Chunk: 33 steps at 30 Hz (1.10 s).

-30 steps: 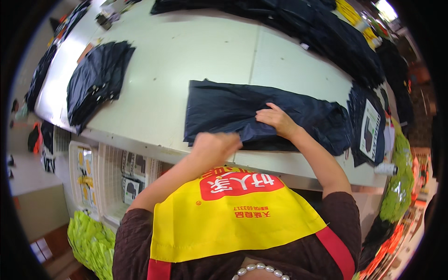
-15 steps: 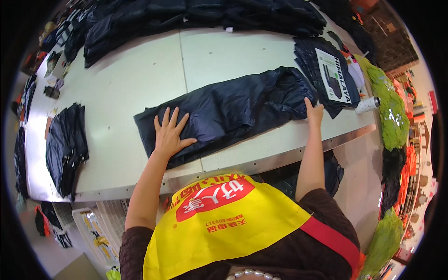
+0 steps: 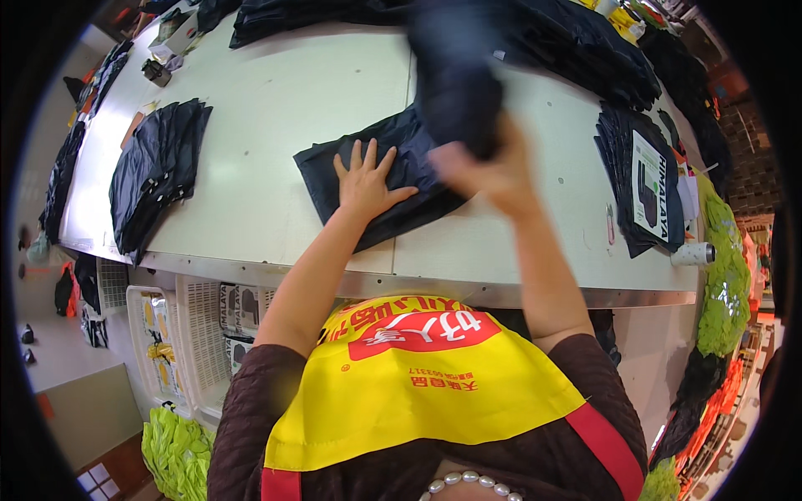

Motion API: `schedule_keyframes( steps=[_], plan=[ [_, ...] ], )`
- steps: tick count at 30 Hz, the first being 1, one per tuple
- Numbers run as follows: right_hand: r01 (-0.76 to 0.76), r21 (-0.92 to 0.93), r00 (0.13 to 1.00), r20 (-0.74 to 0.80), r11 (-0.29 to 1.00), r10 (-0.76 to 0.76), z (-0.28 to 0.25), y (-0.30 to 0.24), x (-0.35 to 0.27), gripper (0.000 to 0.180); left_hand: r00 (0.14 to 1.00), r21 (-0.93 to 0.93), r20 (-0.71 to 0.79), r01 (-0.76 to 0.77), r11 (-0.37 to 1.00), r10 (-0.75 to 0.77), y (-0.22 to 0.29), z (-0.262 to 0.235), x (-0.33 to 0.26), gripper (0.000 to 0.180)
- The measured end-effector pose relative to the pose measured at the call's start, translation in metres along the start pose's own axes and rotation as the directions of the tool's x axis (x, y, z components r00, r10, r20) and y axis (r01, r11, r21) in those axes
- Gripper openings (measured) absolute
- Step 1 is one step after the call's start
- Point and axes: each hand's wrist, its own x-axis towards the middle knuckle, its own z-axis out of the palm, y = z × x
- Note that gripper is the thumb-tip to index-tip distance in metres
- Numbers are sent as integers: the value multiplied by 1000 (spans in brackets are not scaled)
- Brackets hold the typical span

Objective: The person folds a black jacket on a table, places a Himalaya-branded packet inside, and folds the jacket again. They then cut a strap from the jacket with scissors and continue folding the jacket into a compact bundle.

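A dark navy, shiny folded garment (image 3: 408, 134) lies on the white table in front of me. My left hand (image 3: 365, 185) rests flat on its left part, fingers spread. At the other end, my right hand (image 3: 499, 171) is closed on the garment and holds that end lifted off the table, swung up and toward the far side. Motion smears the raised part and the right hand, so finger detail is partly lost.
Stacked dark garments (image 3: 163, 171) lie at the left. At the right stand a dark stack with a white printed card (image 3: 647, 179), a white spool (image 3: 689, 254) and small snips (image 3: 611, 225). Dark garments (image 3: 576, 54) line the back. White plastic baskets (image 3: 196, 334) sit below the table's metal edge.
The garment's right end, flat on the table before, is now raised and swung away and leftward by my right hand. My left hand stays spread on the garment. The view has shifted.
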Motion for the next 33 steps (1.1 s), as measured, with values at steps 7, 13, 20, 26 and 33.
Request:
schedule_keyframes(
  steps=[7, 13, 20, 26, 33],
  plan=[
    [306, -420, 834, 551, 854, -28, 174, 79, -11, 48, 954, 498, 249, 24, 867, -169, 3, -17, -49, 64],
    [170, -521, 722, 644, 836, 254, 183, 78, -4, 58, 966, 45, 260, 0, 999, -12, -11, -5, -69, 57],
    [426, -422, 724, 689, 800, -22, 161, 118, -23, 47, 657, -542, 667, 103, 834, 352, -31, -126, -90, 55],
    [470, -462, 737, 674, 753, -47, 151, 110, -34, 55, 954, -227, -33, -298, 927, 299, -118, -82, 16, 64],
    [-36, -858, 980, -131, 512, -151, 150, 51, -29, 70, 925, -470, 289, -87, 878, 247, -144, -14, 25, 76]
  ],
)
